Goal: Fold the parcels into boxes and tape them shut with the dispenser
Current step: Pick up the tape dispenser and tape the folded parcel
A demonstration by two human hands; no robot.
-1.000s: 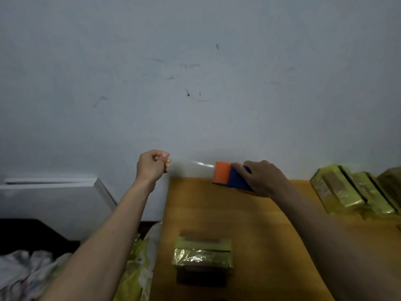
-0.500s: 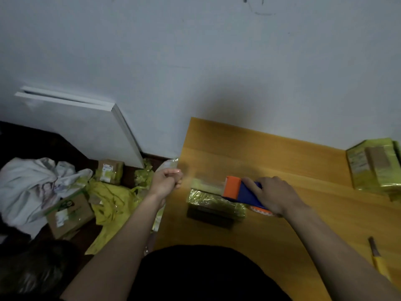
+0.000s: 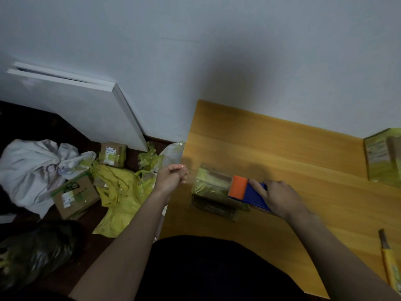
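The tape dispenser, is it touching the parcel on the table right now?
Touching. In the head view, the tape dispenser's orange front sits directly on the parcel's top, gripped by the right hand.

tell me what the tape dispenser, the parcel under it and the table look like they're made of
Tape dispenser: probably plastic, flat matte orange and blue faces with crisp edges.
Parcel: looks like brown cardboard wrapped in glossy clear or yellow-green film or tape; it wrinkles and glints.
Table: wood or wood-look laminate, smooth satin finish, warm colour with faint straight grain lines; which one can't be told.
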